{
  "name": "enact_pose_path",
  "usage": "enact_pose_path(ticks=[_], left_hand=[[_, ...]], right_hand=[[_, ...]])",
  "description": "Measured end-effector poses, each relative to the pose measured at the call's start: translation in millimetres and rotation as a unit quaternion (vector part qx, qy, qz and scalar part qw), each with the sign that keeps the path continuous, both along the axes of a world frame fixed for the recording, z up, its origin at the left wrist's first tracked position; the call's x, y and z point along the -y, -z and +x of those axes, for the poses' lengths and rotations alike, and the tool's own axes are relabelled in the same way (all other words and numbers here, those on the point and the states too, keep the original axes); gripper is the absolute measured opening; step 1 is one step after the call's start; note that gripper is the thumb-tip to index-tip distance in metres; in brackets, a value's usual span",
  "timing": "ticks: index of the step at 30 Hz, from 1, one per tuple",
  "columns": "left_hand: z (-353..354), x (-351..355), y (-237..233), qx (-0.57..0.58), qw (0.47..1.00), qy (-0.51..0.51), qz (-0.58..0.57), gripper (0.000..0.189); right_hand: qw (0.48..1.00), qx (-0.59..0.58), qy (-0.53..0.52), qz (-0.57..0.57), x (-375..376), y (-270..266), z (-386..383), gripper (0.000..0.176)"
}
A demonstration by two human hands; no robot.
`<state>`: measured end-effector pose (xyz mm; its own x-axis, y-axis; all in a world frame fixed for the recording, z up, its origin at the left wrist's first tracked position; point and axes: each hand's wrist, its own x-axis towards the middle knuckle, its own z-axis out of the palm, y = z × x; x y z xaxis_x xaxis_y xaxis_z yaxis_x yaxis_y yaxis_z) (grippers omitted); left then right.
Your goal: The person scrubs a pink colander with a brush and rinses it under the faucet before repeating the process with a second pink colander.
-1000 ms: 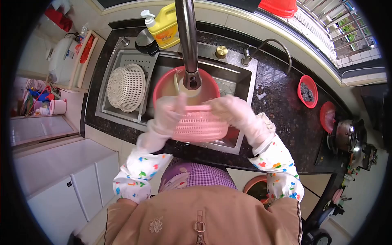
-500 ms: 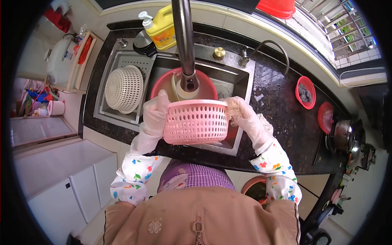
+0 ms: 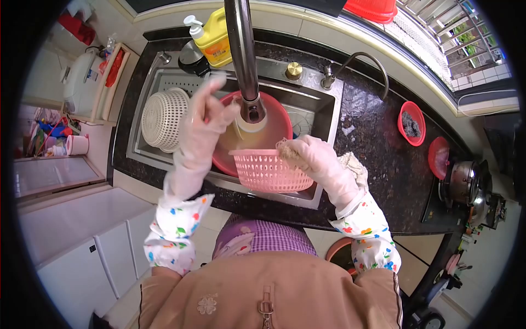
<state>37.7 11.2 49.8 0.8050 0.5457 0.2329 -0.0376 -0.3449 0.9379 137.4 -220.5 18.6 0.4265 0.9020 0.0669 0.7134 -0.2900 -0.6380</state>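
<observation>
A pink perforated plastic basket [image 3: 268, 172] hangs tilted over the front of the sink. Gloved, my right hand [image 3: 315, 159] grips its right rim and also pinches a brownish scrubbing pad [image 3: 290, 153] there. My left hand [image 3: 203, 120], gloved too, is off the basket and raised beside the faucet [image 3: 244, 60], fingers apart and nothing in them. Below the faucet spout sits a red basin [image 3: 282, 118] of cloudy water, with a pale round object [image 3: 252, 125] under the spout. The basket and my left hand cover part of the basin.
A cream colander [image 3: 163, 120] rests on the drainer at left. Behind stands a yellow detergent jug [image 3: 215, 44]. On the dark counter lie a cloth [image 3: 355, 169], a red bowl with grey scrubber [image 3: 411, 123], another red dish [image 3: 438, 158] and a pot [image 3: 460, 176]. A thin curved tap [image 3: 378, 68] rises behind.
My left hand has let go of the basket and moved up toward the faucet. The basket has shifted right and slightly down, now held by my right hand alone.
</observation>
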Motion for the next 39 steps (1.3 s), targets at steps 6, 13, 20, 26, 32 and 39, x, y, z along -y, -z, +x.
enact_pose_path(ticks=[6, 13, 20, 26, 32, 39], left_hand=[[52.0, 25.2, -41.5, -0.041, 0.986, 0.135, -0.084, 0.037], [127.2, 46.8, 4.2, 0.006, 0.962, 0.263, -0.072, 0.048], [-21.0, 2.5, 59.1, -0.352, 0.899, 0.104, -0.24, 0.045], [-58.0, 39.8, 62.6, -0.214, 0.658, 0.131, -0.71, 0.07], [-66.0, 31.4, 167.4, -0.19, 0.658, 0.052, -0.727, 0.05], [-59.6, 52.1, 134.5, -0.148, 0.849, -0.032, -0.506, 0.051]], right_hand=[[1.0, 0.005, -0.011, 0.0, 16.9, 16.4, -6.9, 0.024], [0.989, 0.014, 0.113, 0.09, 27.3, 15.0, -4.9, 0.023], [0.972, 0.131, 0.154, 0.122, 15.2, 31.4, -6.2, 0.028], [0.971, 0.214, 0.03, 0.099, -27.7, 41.9, -38.0, 0.025], [0.98, 0.183, -0.031, 0.073, -33.1, 57.1, -66.8, 0.027], [0.986, 0.078, -0.127, -0.068, 6.6, 106.0, -2.6, 0.027]])
